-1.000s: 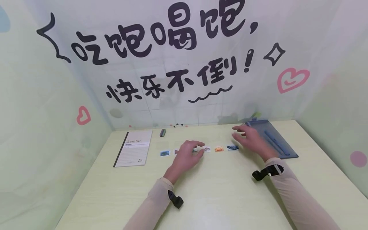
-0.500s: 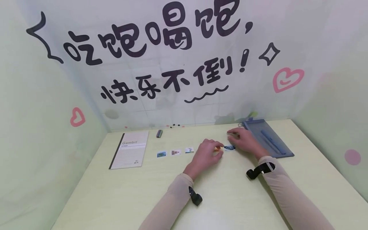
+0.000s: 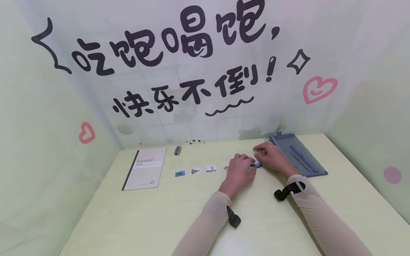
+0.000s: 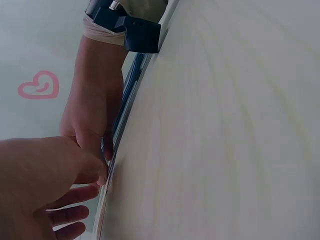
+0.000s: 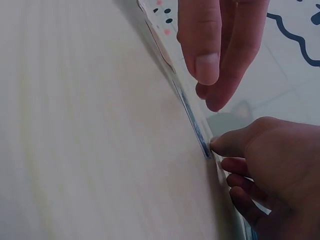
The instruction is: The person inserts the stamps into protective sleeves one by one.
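Several small picture cards lie in a row on the pale table (image 3: 153,213): a blue-green card (image 3: 180,173), one with a building (image 3: 195,171), a white-and-blue card (image 3: 211,168), a pinkish one (image 3: 225,168) and a dark blue card (image 3: 256,165). My left hand (image 3: 240,170) hovers low over the row, hiding the orange card; its thumb and fingers hang loosely bent and apart. Beside the dark blue card is my right hand (image 3: 272,156), fingers loosely bent, gripping nothing visible. In the right wrist view its thumb (image 5: 227,142) is right by that card's end.
A Gambit notebook (image 3: 145,170) lies at the left. A small dark grey block (image 3: 177,150) is at the back. Under and behind the right forearm lies a blue mesh pouch (image 3: 299,153) with pen-like items in it. A printed curtain (image 3: 192,117) stands behind the table.
My left hand has moved right along the row, uncovering cards behind it and covering the orange one. My right hand has lowered slightly and now stays nearly still. The head view has shifted a little.
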Motion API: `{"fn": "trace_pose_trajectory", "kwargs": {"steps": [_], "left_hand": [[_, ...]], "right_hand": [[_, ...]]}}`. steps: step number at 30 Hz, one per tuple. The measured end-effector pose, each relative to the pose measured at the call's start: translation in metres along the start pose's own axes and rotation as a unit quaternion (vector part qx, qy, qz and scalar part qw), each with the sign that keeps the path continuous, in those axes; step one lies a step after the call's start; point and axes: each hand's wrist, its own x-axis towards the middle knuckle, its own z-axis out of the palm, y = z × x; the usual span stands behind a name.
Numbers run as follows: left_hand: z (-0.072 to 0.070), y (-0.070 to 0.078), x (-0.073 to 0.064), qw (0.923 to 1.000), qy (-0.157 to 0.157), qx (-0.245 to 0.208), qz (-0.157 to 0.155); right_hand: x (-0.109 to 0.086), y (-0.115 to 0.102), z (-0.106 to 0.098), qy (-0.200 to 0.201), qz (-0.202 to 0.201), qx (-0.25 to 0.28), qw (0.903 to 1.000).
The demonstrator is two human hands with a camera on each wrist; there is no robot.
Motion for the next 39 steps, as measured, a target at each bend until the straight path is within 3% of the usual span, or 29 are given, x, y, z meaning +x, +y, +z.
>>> {"fn": "trace_pose_trajectory", "kwargs": {"steps": [11, 26, 32, 39], "left_hand": [[0.003, 0.0045, 0.0042, 0.9993, -0.026, 0.021, -0.016], [0.006, 0.0049, 0.009, 0.9989, -0.039, 0.001, -0.027], [0.0076, 0.0087, 0.0094, 0.9995, -0.026, 0.015, -0.012], [0.0085, 0.0109, 0.0062, 0.9999, -0.006, -0.006, -0.006]], "right_hand": [[0.0006, 0.0014, 0.0028, 0.004, 0.015, -0.005, 0.9999], [0.0014, 0.0018, 0.0033, 0.007, 0.019, 0.011, 0.9997], [-0.0003, 0.0028, 0.0012, 0.003, 0.024, 0.026, 0.9994], [0.0004, 0.0055, 0.0018, 0.005, 0.045, 0.05, 0.9977]]}}
